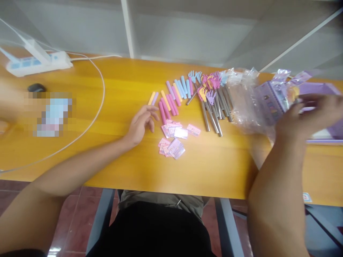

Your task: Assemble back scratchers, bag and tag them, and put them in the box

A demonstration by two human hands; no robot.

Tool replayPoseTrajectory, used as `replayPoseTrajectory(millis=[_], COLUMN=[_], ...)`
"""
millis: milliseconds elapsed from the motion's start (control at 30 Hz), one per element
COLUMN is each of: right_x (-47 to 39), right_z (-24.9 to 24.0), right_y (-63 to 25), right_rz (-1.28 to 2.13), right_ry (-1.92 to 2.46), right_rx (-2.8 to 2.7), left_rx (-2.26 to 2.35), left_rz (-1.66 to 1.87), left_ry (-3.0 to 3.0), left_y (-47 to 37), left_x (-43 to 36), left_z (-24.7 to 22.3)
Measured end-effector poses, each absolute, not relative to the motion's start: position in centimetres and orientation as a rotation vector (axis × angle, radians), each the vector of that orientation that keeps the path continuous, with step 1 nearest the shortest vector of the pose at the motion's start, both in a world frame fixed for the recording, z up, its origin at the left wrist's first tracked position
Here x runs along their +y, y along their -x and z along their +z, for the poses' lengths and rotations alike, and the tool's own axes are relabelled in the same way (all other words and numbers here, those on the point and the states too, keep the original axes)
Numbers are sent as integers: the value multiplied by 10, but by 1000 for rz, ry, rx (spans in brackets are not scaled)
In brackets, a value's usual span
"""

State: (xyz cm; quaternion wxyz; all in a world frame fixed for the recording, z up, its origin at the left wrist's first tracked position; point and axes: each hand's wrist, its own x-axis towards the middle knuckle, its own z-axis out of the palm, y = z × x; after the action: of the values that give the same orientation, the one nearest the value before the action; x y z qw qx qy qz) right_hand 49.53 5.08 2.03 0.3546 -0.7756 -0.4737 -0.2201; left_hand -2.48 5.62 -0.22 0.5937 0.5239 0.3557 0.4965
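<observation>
Crinkly clear packets point(270, 98) under the right hand point(305, 117); left hand point(140, 125) beside smooth pastel tubes point(171, 98).

Pixelated patch point(49, 114) unreadable, right hand point(305, 119) motion-blurred, its grip unclear

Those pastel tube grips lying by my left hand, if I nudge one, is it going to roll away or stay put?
The pastel tube grips look round and smooth, so a nudged one would probably roll across the bare wooden table. They seem small and likely light, so the left hand should shift them with little force. Lying packed side by side, neighbours may block a roll.
</observation>
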Motion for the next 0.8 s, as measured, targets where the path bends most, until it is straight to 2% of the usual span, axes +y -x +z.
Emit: replayPoseTrajectory(millis=[67, 167, 300, 400, 500, 800], right_x=[54, 52, 47, 45, 46, 48], right_z=[26, 34, 40, 40, 39, 33], right_y=[-460, -412, -378, -374, -376, -375], right_rz=[-356, 186, 561, 591, 561, 376], right_ry=[2024, 2020, 2102, 2094, 2103, 2149], right_rx=[-1424, -1709, -1847, -1909, -1948, -2021], left_rx=[835, 891, 1082, 1253, 1344, 1356], left_rz=[1150, 1188, 1419, 1384, 1174, 771], left_ry=[-1220, -1341, -2027, -2304, -2360, -2500], left_y=[24, 28, 49, 66, 71, 62], left_x=[54, 56, 78, 104, 120, 108], left_z=[-4, -2, 5, 3, -7, -6])
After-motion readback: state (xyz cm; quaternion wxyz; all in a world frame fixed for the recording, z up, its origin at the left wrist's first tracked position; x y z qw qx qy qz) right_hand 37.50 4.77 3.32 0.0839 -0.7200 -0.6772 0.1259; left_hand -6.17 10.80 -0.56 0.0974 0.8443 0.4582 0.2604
